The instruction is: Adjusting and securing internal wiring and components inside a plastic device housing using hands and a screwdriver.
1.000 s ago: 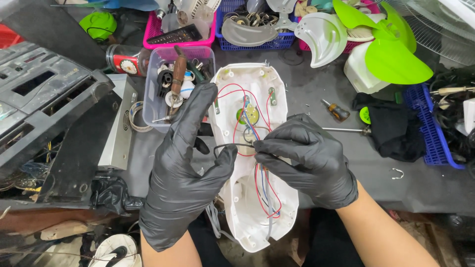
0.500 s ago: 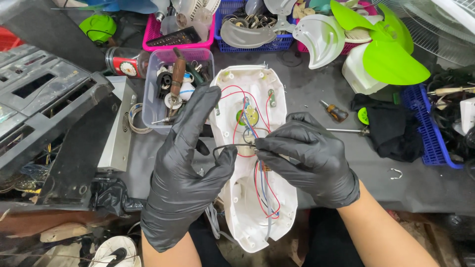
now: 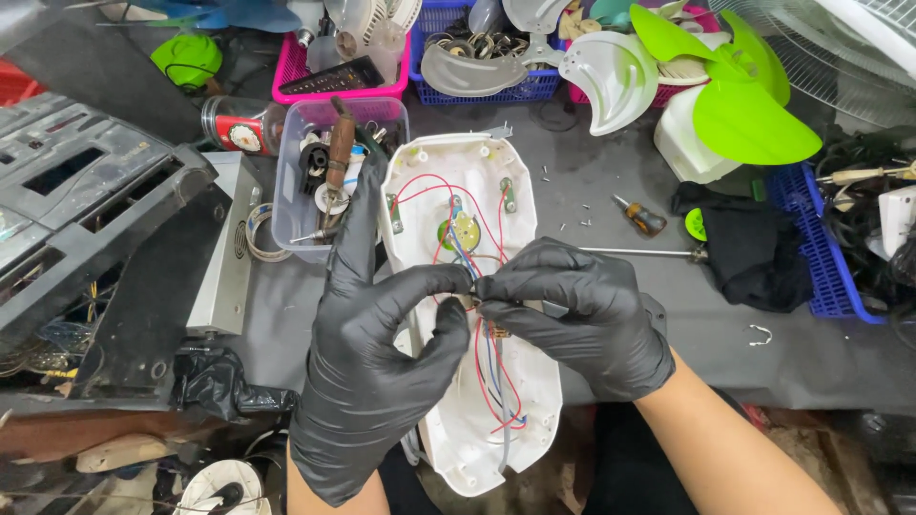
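Observation:
A white plastic fan housing (image 3: 520,381) lies open on the grey bench, with red, blue and white wires (image 3: 491,367) running along its inside and a small round part (image 3: 462,230) near its far end. Both hands wear black gloves. My left hand (image 3: 377,353) rests on the housing's left side, thumb and forefinger pinched on the wires at its middle. My right hand (image 3: 582,315) meets it from the right, fingertips pinched on the same wires and a small connector.
A clear tub (image 3: 296,191) of tools and parts stands left of the housing. A screwdriver (image 3: 641,216) and a long metal rod (image 3: 634,252) lie to the right. Baskets, white and green fan blades (image 3: 744,110) crowd the back. A black casing (image 3: 86,219) is at left.
My left forefinger has curled down from pointing forward and now pinches the wires against the thumb. My right hand stays in about the same place.

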